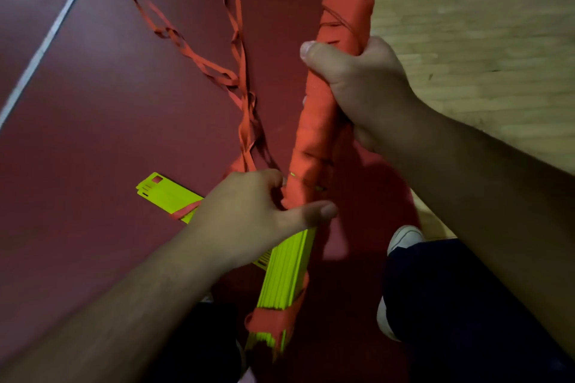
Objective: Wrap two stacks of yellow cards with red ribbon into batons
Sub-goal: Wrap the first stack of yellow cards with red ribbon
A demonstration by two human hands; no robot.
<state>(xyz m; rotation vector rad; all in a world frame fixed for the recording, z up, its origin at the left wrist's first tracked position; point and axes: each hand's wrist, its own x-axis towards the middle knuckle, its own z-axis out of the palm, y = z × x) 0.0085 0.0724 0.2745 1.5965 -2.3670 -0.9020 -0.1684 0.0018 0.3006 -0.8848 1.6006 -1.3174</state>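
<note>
A long stack of yellow cards (284, 277) runs up the middle of the view, its upper length wound in red ribbon (337, 25) and its lower part bare yellow with one red band. My right hand (357, 87) grips the wrapped part near its middle. My left hand (258, 208) pinches the ribbon where the wrapping ends, thumb across the stack. Loose red ribbon (236, 50) trails from that hand up and away over the floor. A second stack of yellow cards (165, 193) lies flat on the floor, partly hidden behind my left hand.
The floor under the work is dark red (93, 118) with white lines at the upper left. Pale wooden flooring (482, 40) lies to the right. My dark trouser leg (451, 305) and white shoe (404, 238) sit at the lower right.
</note>
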